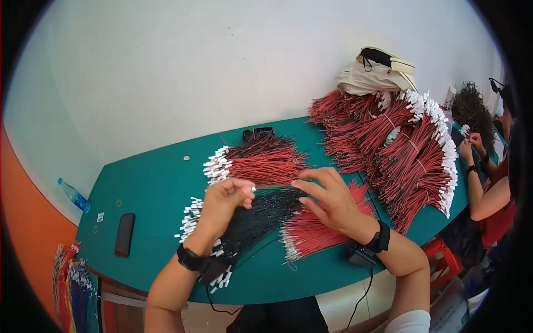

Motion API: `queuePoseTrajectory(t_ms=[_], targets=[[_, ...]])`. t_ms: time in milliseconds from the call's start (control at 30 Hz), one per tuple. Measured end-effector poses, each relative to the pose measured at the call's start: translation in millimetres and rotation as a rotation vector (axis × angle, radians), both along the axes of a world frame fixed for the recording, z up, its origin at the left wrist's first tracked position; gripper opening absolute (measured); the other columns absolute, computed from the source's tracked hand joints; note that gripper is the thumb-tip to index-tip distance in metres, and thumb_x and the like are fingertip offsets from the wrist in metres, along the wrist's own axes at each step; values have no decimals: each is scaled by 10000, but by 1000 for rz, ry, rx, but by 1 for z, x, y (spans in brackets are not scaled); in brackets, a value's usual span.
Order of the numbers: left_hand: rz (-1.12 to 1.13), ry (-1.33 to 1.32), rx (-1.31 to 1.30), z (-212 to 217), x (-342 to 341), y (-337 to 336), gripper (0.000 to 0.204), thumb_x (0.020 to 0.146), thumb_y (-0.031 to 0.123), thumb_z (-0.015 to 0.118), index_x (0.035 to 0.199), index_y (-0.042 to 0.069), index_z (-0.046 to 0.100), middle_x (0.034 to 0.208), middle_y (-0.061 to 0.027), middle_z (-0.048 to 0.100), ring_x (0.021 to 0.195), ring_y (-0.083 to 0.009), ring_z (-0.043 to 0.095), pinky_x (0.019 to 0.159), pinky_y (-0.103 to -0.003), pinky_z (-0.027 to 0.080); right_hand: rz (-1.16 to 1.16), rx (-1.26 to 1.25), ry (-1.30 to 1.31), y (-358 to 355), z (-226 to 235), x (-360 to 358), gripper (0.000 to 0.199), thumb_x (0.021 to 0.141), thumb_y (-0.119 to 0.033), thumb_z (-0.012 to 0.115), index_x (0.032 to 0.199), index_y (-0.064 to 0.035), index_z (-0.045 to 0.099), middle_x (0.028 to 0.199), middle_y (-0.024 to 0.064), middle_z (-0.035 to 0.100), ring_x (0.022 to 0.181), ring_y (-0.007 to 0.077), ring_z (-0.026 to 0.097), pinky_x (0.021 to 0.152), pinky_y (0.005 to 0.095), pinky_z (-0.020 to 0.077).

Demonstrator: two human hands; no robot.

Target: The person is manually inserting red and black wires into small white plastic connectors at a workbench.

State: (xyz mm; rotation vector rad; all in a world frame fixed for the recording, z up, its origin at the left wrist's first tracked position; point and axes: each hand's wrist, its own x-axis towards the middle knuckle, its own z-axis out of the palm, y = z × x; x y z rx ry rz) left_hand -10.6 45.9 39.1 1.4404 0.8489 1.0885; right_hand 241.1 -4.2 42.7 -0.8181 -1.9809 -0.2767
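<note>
My left hand (222, 203) is closed in a pinch on a white connector (254, 189). From it a thin red wire (275, 188) runs toward my right hand (333, 201), whose thumb and fingers are curved and apart near the wire's far end. Behind my hands lies a bundle of red wires (264, 165) with white connectors at its left end. Black wires (258, 213), also tipped with white connectors, spread out below my left hand. Beneath my right hand is a pile of loose red wires (311, 232) with pale ends.
Large tied bundles of red wires (388, 141) fill the right of the green table (161, 183), with a cream bag (369, 77) on top. A phone (125, 235) lies at left, near a bottle (74, 195). At far right a person (488, 188) handles white connectors.
</note>
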Motion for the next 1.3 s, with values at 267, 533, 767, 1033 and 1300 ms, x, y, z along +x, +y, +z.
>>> queuePoseTrajectory(t_ms=[267,533,767,1033,1300], targets=[[230,365,99,3,-68,111,196,923,140,642,1003,-36,674,753,-25,649,642,-79,569,602,-231,474,100,-397,-313,-12,-14,6,131,822,-159,683,903,-74,626,800,103,624,802,305,617,654,426,481],[270,684,302,8,-107,85,138,899,111,658,975,9,712,721,3,645,652,-58,549,585,-221,440,197,-825,-530,-12,-17,17,127,841,-173,634,866,-58,585,754,149,615,761,358,618,658,470,472],[72,863,148,9,-118,18,107,843,39,681,940,5,711,717,-24,649,671,-86,563,611,-257,463,269,-827,-462,-9,-17,18,84,839,-131,613,865,-60,574,750,167,606,741,382,602,644,488,455],[167,1030,142,3,-115,21,113,791,15,721,903,5,706,758,-42,676,688,-116,583,627,-298,482,288,-889,-434,-14,-2,12,56,837,-98,597,869,-60,572,710,156,600,688,364,595,611,449,452],[167,1066,271,-16,-112,28,76,794,42,732,849,-1,703,772,-59,683,666,-126,584,597,-295,479,367,-1020,-209,-16,4,9,99,861,-82,606,950,-39,601,728,117,624,638,261,598,594,358,465]])
